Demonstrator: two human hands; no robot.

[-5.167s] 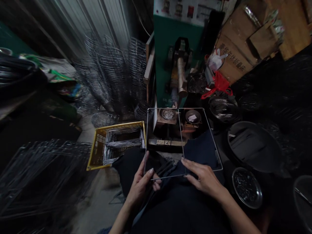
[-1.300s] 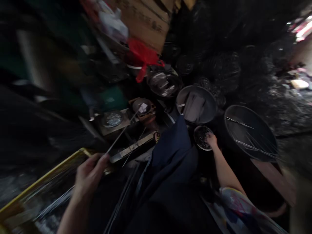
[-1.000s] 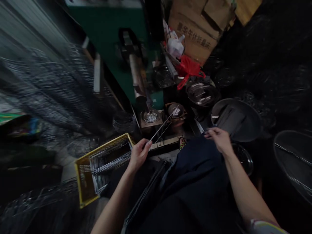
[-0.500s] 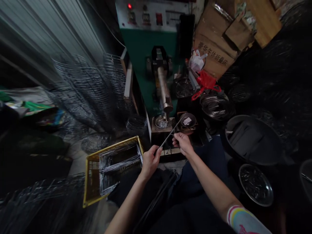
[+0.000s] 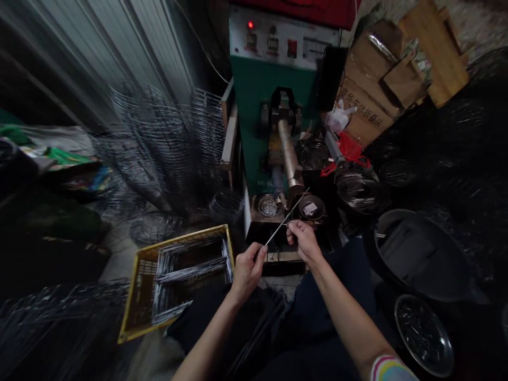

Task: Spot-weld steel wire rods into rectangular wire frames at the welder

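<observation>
My left hand [image 5: 248,267] is closed in a pinch on the near end of a thin metal rod [image 5: 280,226], which slants up and to the right. My right hand [image 5: 305,241] is closed too, thumb and finger pinching a small metal piece [image 5: 287,224] beside the rod; its shape is mostly hidden by the fingers. Just beyond the rod are the thick metal arm [image 5: 290,159] of a green machine [image 5: 256,79] and its lower tip [image 5: 281,199]. A bowl of small shiny metal parts [image 5: 268,205] sits left of that tip.
A dark bowl [image 5: 322,210] with pale scraps stands right of the tip. To my left is a yellow crate [image 5: 129,301] holding wire frames, with stacked wire racks [image 5: 159,137] behind. On my right are a large dark basin [image 5: 375,238] and a dish of metal pieces [image 5: 424,333].
The view has swung, so the machine and crate sit differently in it. The rod's far end is closer to the machine's arm. Both hands keep their grips.
</observation>
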